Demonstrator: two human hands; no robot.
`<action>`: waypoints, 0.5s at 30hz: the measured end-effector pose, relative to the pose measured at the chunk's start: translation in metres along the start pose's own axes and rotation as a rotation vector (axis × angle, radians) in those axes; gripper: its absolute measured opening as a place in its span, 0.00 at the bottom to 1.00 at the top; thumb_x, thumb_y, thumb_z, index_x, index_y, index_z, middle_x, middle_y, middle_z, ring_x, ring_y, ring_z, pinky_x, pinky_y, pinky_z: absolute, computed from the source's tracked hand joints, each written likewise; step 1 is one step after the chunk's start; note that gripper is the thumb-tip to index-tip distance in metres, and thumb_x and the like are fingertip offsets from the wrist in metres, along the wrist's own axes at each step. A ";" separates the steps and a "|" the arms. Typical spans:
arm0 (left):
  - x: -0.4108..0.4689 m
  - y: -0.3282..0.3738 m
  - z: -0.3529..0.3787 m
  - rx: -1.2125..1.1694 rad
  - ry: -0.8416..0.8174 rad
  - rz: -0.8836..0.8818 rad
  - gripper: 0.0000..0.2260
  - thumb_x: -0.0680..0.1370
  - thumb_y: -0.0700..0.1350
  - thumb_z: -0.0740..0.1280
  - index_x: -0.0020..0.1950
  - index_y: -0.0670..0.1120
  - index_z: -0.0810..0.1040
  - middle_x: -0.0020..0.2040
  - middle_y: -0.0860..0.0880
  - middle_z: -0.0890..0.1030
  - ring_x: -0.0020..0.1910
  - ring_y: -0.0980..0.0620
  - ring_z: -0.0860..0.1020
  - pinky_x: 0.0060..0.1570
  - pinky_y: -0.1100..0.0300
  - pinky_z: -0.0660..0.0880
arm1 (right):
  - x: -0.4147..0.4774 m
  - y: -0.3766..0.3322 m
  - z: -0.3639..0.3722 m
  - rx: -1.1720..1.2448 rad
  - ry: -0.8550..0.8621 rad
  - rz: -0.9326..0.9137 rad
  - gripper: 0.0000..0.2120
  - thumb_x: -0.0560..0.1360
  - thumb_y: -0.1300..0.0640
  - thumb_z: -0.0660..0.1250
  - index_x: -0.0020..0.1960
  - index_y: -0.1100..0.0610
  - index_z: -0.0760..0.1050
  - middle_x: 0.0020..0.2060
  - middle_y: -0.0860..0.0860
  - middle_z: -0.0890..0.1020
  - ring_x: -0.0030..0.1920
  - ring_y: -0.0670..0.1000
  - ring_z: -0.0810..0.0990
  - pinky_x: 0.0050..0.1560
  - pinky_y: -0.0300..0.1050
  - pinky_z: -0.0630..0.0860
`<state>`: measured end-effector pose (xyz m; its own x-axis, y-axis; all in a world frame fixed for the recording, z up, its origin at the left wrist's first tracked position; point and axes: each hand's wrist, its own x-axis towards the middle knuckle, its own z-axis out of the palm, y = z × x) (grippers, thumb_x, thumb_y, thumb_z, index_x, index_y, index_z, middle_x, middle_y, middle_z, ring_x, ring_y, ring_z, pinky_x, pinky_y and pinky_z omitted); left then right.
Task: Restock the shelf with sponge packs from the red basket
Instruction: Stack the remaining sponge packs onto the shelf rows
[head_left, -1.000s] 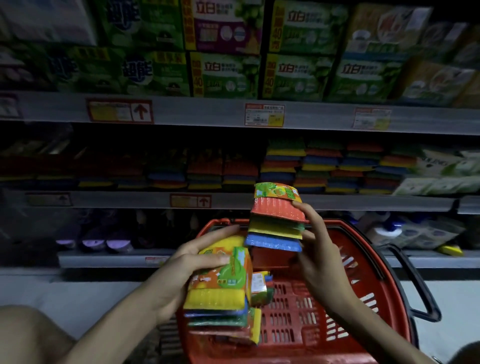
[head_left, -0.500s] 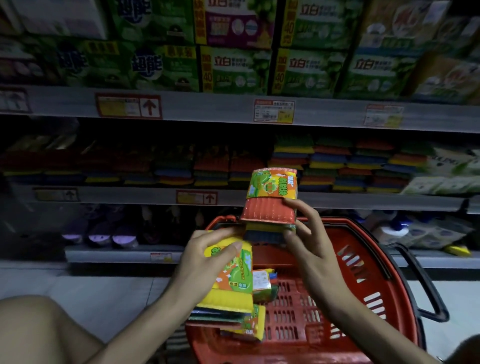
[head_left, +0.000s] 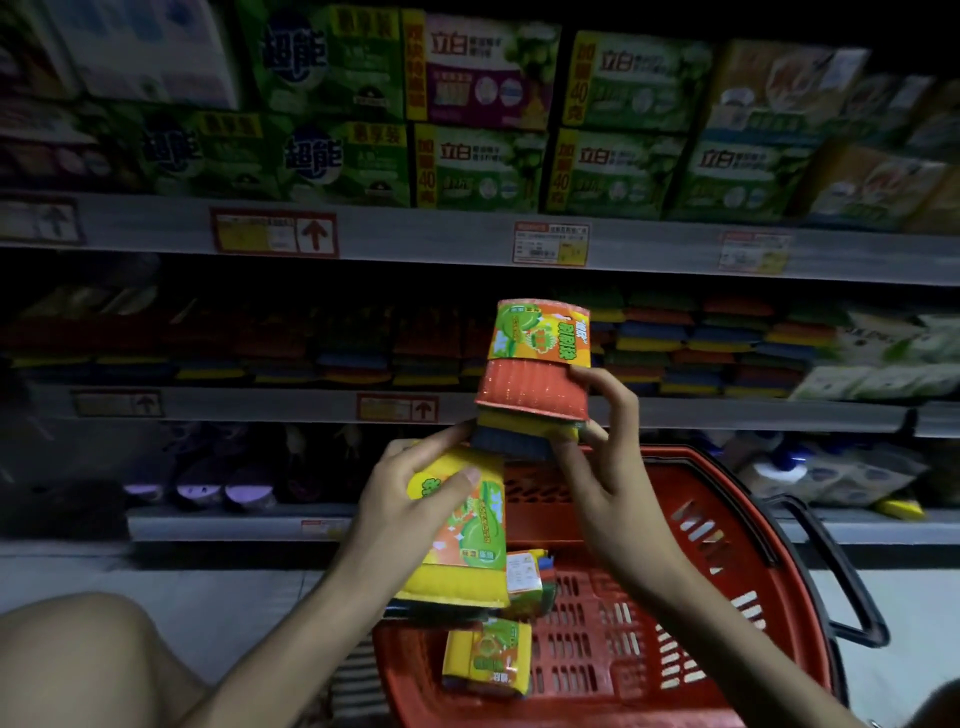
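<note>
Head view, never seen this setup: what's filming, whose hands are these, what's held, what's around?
There is no machine here. A person wears one camera on the head, looking forward and down at their own bare hands in a dim shop aisle. The left hand grips a yellow sponge pack. The right hand holds an orange-topped sponge pack, raised in front of the shelf of stacked sponges. Below sits the red basket, with at least one loose pack inside.

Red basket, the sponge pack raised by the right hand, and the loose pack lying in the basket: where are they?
red basket (head_left: 613, 675): head view, on its mesh floor.
raised sponge pack (head_left: 530, 387): head view, on its red sponge face.
loose pack (head_left: 488, 657): head view, on its label.
</note>
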<state>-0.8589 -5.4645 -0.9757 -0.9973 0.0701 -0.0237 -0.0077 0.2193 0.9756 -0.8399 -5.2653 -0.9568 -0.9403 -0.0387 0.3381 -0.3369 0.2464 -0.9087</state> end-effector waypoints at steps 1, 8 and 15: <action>0.000 0.000 -0.001 -0.014 0.011 0.002 0.19 0.78 0.46 0.74 0.68 0.57 0.78 0.63 0.56 0.78 0.63 0.64 0.75 0.60 0.70 0.70 | 0.002 0.000 0.001 -0.038 -0.003 -0.014 0.23 0.86 0.62 0.58 0.75 0.46 0.57 0.62 0.40 0.80 0.62 0.48 0.81 0.56 0.40 0.79; -0.001 -0.002 -0.003 -0.081 0.078 -0.034 0.21 0.78 0.50 0.73 0.71 0.54 0.77 0.62 0.66 0.74 0.58 0.74 0.70 0.52 0.74 0.67 | 0.019 -0.003 0.005 -0.171 -0.012 -0.044 0.24 0.85 0.55 0.62 0.75 0.44 0.55 0.62 0.48 0.83 0.58 0.46 0.84 0.56 0.46 0.80; 0.002 -0.002 0.002 -0.091 0.092 -0.047 0.20 0.78 0.52 0.73 0.69 0.61 0.76 0.62 0.66 0.73 0.57 0.73 0.71 0.46 0.76 0.68 | 0.026 0.006 0.028 0.216 0.301 0.198 0.14 0.79 0.58 0.71 0.61 0.57 0.72 0.50 0.51 0.88 0.52 0.49 0.87 0.46 0.44 0.84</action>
<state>-0.8603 -5.4633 -0.9777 -0.9981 -0.0291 -0.0540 -0.0574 0.1306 0.9898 -0.8680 -5.2919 -0.9600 -0.9426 0.2819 0.1790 -0.1834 0.0109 -0.9830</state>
